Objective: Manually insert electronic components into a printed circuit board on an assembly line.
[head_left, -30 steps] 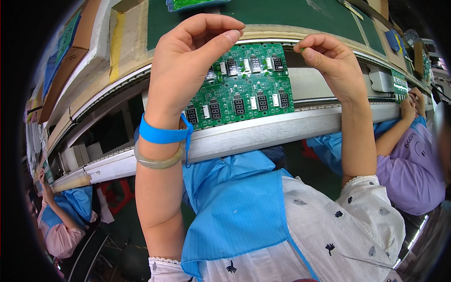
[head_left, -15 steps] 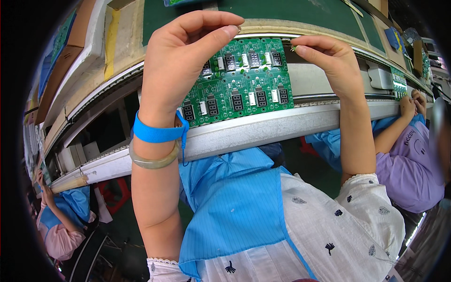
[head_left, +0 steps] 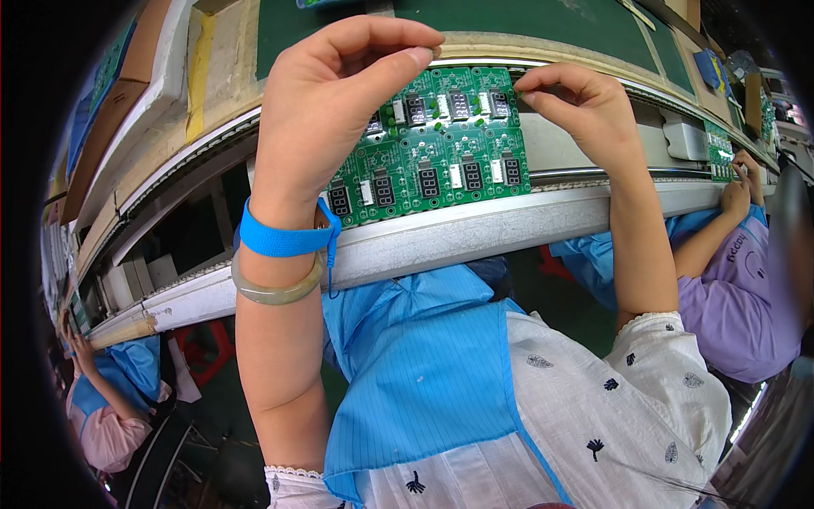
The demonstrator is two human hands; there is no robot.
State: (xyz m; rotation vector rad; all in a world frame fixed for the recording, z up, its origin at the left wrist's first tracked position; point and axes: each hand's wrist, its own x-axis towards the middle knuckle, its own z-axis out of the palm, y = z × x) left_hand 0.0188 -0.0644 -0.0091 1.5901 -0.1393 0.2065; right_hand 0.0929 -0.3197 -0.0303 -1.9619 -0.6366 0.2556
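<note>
A green circuit board panel (head_left: pixel 445 157) lies across the conveyor rails, with black digit displays (head_left: pixel 471 176), white connectors (head_left: pixel 455 176) and small green parts (head_left: pixel 437 126) on it. My left hand (head_left: pixel 335 97) arches over its left side, thumb and index finger pinched above the far edge; what they hold, if anything, is too small to make out. My right hand (head_left: pixel 585 110) is at the panel's far right corner, thumb and forefinger pinched, their tips beside a display. Whatever sits between those tips is hidden. A blue strap (head_left: pixel 280 232) and a bangle (head_left: pixel 278 291) circle my left wrist.
A metal rail (head_left: pixel 458 233) runs along the near side of the panel. Beyond lies a green work surface (head_left: pixel 526 38). Co-workers sit left and right; the right one's hands (head_left: pixel 739 191) are at another green board (head_left: pixel 719 153). A cardboard box (head_left: pixel 114 110) stands at far left.
My right hand has moved slightly left to the panel's corner; the small green part that showed at its fingertips is no longer visible there. My left hand has barely shifted.
</note>
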